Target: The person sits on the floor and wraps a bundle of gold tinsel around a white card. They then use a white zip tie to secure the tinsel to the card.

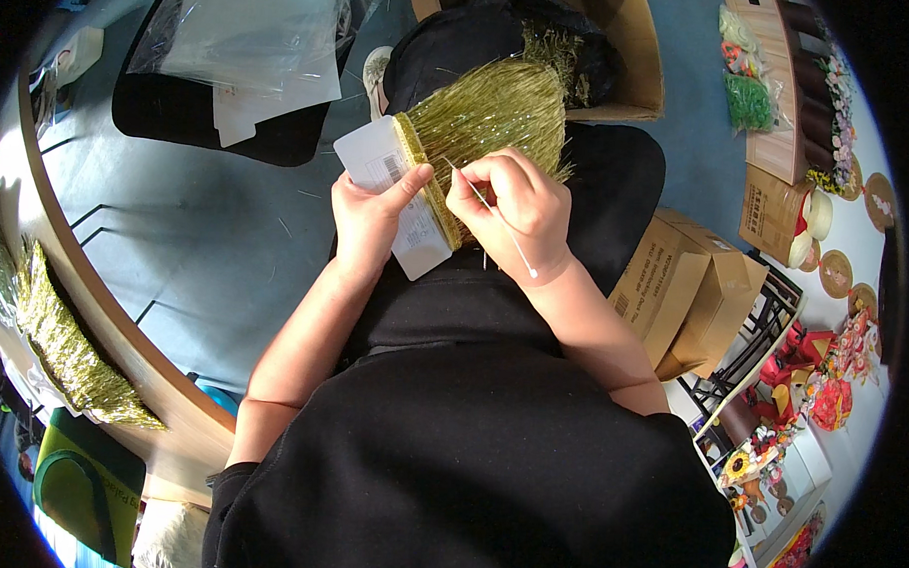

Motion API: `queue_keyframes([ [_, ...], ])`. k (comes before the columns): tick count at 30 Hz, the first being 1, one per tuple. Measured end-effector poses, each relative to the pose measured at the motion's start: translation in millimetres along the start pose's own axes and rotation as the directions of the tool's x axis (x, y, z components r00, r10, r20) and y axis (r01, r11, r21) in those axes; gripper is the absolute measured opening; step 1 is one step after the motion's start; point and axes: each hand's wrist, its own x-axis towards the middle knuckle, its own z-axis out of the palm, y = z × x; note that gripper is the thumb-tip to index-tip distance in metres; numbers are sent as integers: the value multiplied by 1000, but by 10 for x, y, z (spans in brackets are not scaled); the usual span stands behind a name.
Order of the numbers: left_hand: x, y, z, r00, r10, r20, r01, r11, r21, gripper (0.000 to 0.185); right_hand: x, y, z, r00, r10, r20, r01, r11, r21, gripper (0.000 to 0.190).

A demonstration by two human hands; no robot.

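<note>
My left hand (374, 213) grips a white card (419, 234) that bears print and a barcode, with the thumb pressed over its edge. A gold trim band (408, 138) runs along the card's edge. From this band a gold tinsel fringe (491, 105) spreads out over my lap. In the pinched fingers of my right hand (513, 203) is a thin white strand (505, 222) with a small knob at one end. Its other tip lies close to the fringe, just beside the band; whether it touches cannot be made out.
An open cardboard box (635, 57) with a black plastic bag (463, 36) and more tinsel stands ahead. Clear plastic sleeves (246, 29) cover a black seat (279, 139) at the front left. Gold fringe (77, 346) lies on the curved table (172, 417). Cardboard cartons (672, 284) stand at right.
</note>
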Motion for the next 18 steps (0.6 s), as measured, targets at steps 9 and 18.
queue_keyframes([
  [9,-21,-10,10,1000,30,-2,-30,1000,-3,27,39,-40,63,1000,23,-9,-23,1000,20,21],
  [18,-29,8,9,999,32,25,-31,999,-35,26,16,1,166,1000,10,10,-9,999,-40,21],
])
